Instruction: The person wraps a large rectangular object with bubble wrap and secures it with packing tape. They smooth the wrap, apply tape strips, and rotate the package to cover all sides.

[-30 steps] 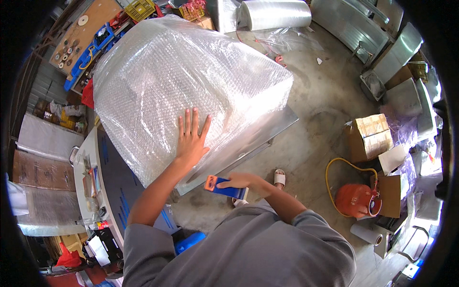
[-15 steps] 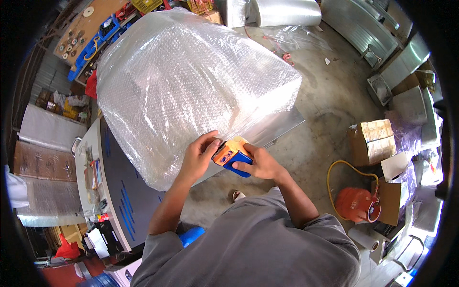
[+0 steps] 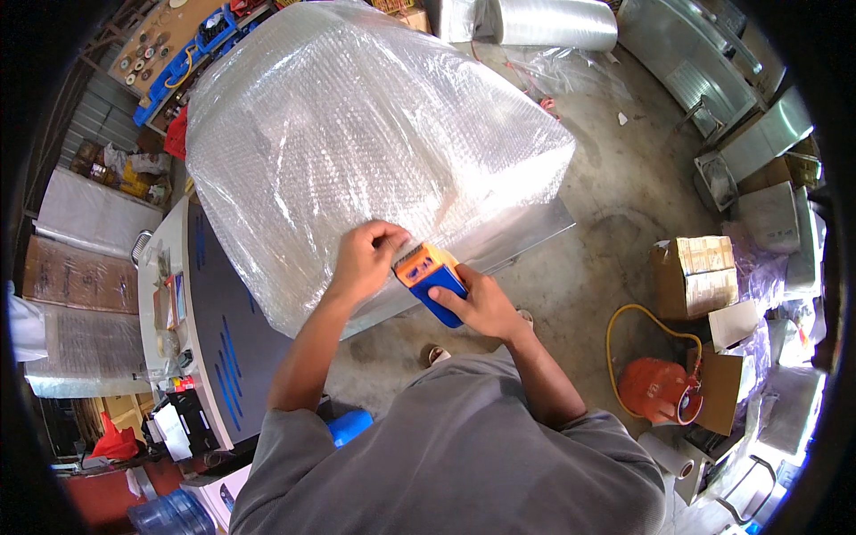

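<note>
The left hand (image 3: 361,263) is held over the near side of the wrapped bundle (image 3: 374,134), fingers curled; whether anything is pinched cannot be told. One tape dispenser (image 3: 435,287) is seen to its right, at the bundle's near edge, long axis slanted back rightward, gripped by the closed right hand (image 3: 486,308). Counted: one bundle, one dispenser, two hands.

Dispenser (image 3: 437,290) in right hand (image 3: 486,305): orange/blue. Wrap (image 3: 357,152) ahead of hand: clear, bubble-dotted. Tank (image 3: 649,390) right of hand: orange-red.
</note>
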Tool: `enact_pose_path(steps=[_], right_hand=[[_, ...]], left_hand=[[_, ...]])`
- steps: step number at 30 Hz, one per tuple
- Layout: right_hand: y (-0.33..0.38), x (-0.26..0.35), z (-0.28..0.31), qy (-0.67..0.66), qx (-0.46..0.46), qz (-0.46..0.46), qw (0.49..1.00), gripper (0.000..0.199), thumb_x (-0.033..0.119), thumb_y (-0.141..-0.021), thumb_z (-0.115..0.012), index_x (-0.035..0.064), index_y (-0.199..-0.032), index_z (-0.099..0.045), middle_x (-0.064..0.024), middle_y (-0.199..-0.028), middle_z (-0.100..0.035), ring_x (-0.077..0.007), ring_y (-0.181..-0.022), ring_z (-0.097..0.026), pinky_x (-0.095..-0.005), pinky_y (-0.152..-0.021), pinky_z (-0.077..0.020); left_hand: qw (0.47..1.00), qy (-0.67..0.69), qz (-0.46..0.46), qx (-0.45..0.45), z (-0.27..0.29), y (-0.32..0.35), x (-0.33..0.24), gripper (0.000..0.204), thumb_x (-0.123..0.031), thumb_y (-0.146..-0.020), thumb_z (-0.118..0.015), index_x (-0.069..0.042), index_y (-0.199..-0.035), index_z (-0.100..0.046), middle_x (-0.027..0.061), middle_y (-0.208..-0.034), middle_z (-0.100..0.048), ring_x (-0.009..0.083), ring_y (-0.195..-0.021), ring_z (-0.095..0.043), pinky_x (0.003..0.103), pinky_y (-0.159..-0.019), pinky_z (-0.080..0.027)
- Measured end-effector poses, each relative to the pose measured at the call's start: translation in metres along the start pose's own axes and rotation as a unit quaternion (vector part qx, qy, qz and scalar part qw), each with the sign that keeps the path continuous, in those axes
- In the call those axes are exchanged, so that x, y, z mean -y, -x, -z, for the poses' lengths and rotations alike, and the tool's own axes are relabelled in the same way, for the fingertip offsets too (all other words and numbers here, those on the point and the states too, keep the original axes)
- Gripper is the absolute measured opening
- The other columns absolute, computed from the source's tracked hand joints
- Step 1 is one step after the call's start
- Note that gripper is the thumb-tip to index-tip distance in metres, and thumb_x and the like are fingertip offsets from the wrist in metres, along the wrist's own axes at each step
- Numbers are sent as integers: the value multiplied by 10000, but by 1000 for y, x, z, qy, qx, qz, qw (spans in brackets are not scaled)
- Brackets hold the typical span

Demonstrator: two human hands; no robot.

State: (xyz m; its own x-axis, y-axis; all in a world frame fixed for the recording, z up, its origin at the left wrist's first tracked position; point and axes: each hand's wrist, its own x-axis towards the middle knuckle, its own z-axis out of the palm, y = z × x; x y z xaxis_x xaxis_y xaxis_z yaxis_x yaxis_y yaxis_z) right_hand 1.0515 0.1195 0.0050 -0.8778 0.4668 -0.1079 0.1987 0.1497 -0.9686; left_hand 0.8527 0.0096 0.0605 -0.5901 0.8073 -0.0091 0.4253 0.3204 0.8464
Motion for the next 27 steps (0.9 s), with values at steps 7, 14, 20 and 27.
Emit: enact_pose_path(steps=[7, 14, 20, 27], right_hand=[[-36, -57, -28, 62, -8, -59, 996, 763, 658, -904, -587, -88, -1045, -661, -295, -873, -690, -440, -884, -696, -477, -796, -526], [-49, -122, -24, 128, -30, -96, 987, 769, 682, -877, -588, -65, -1024, -698, -311, -919, -695, -457, -932, -687, -499, -824, -526], [-59, -139, -13, 215, 5, -238, 947, 779, 697, -848, -599, -54, -1020, -718, -290, -944, -709, -443, -942, -694, -489, -836, -542], [-74, -162, -37, 181, -15, -272, 945, 731, 640, -829, -643, -68, -989, -728, -299, -997, -710, -421, -999, -699, -450, -873, -547]], left_hand=[[841, -407, -242, -261, 31, -39, 54, 106, -184, -902, -711, -125, -987, -733, 36, -926, -660, 253, -996, -588, 430, -903, -427], [796, -477, -185, -325, 26, -42, 52, 487, -320, -886, -746, -260, -1354, -628, 78, -1338, -481, 295, -1233, -445, 468, -1016, -349], [784, -441, -298, -321, 6, -26, 57, 391, -193, -905, -713, -142, -1289, -665, 94, -1263, -543, 290, -1178, -507, 476, -1001, -383], [661, -622, -382, 173, -91, 16, 121, 602, -234, -927, -508, 30, -1466, -451, 158, -1611, -323, 287, -1525, -235, 412, -1253, -152]])
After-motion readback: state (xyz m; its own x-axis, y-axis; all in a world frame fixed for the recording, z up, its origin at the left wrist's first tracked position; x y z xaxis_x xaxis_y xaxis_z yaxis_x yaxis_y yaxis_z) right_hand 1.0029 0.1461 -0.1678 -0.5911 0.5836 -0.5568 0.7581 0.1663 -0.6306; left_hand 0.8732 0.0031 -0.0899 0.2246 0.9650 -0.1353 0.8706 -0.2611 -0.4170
